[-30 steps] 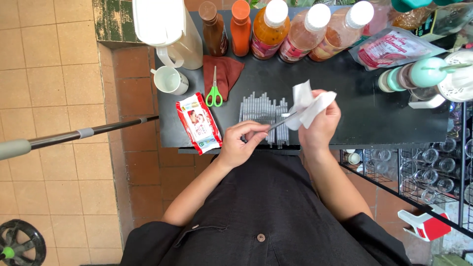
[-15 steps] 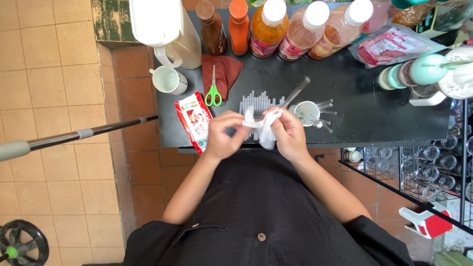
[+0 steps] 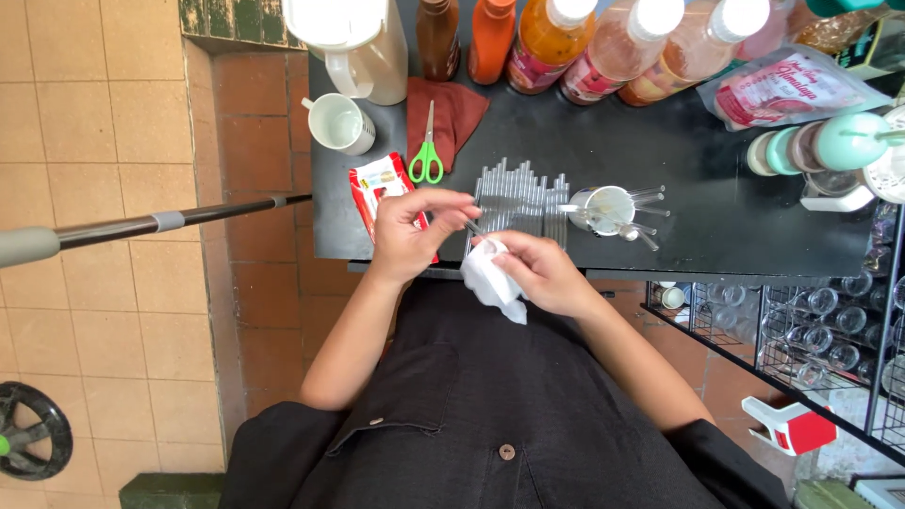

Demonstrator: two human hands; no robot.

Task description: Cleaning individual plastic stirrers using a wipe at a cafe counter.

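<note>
My left hand (image 3: 415, 229) pinches a thin metal straw (image 3: 471, 224) at the front edge of the black table (image 3: 716, 226). My right hand (image 3: 537, 273) holds a crumpled white tissue (image 3: 490, 281) against the straw's lower end. Both hands hover just in front of a row of several grey straws (image 3: 514, 198) lying side by side. A red tissue packet (image 3: 382, 184) lies partly under my left hand.
Green-handled scissors (image 3: 427, 155) rest on a brown cloth (image 3: 452, 108). A white mug (image 3: 339, 123), a white jug (image 3: 353, 38) and several sauce bottles (image 3: 547, 38) line the back. A small white cup (image 3: 603, 209) holds spoons. A grey pole (image 3: 141, 226) crosses at left.
The straw that was lifted over the table has come down toward me. Both hands moved nearer my body, and the tissue now wraps the straw's lower end.
</note>
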